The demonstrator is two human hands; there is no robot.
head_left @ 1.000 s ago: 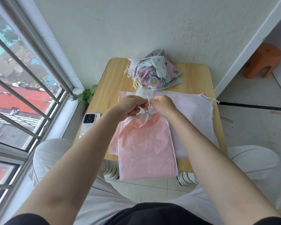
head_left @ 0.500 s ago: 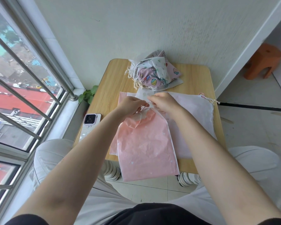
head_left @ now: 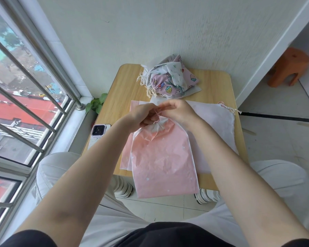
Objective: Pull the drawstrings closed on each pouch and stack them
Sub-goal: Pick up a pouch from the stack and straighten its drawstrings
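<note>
Pink, thin and kind of crinkly, the pouch (head_left: 163,157) I'm working on lies on the near half of the table (head_left: 118,90), its bottom end hanging off the front edge toward my lap. Its mouth is already gathered into a tight pucker right under my hands, so I'd say I'm at the tail end of cinching this one.

My left hand (head_left: 143,115) has its fingers curled in around the drawstring (head_left: 157,115) just above the pucker, and my right hand (head_left: 178,111) pinches the same cord between thumb and fingertips, the two hands touching. The gathered neck sits just below and between them, the body of the bag trailing back toward me.

Next move, as I read it: snug the cord the last bit, then lift the pouch onto the pile of finished printed pouches (head_left: 169,77) at the far side by the wall. It's light and floppy, so it'll probably slide.

Underneath sit another pink pouch (head_left: 127,152) and a white pouch (head_left: 212,122) to the right, both flat and open-looking. A phone (head_left: 98,132) lies at the table's left edge.
</note>
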